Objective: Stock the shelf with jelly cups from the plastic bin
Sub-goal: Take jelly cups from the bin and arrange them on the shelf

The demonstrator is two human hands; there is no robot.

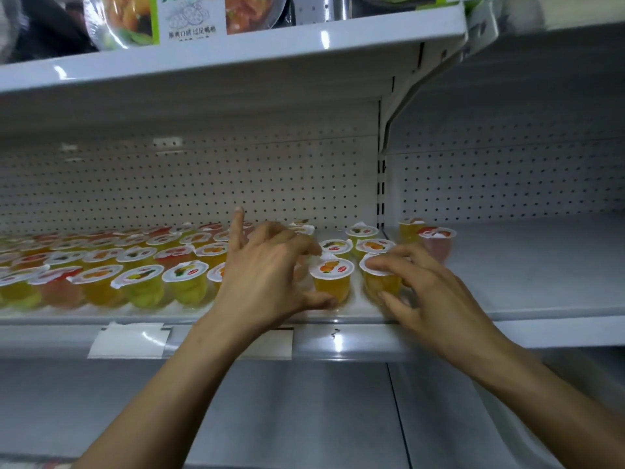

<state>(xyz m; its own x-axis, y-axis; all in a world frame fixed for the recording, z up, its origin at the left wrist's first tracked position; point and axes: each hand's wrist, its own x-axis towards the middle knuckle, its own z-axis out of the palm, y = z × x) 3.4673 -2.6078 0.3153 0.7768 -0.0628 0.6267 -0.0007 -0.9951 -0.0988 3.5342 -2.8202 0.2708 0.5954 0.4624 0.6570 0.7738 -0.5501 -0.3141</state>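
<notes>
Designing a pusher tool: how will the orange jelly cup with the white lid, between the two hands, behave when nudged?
The clear plastic orange jelly cup narrows toward its base, so a high push would probably tip it. Filled to the brim, it is likely heavy for its size. On the smooth white shelf it should slide easily.
</notes>
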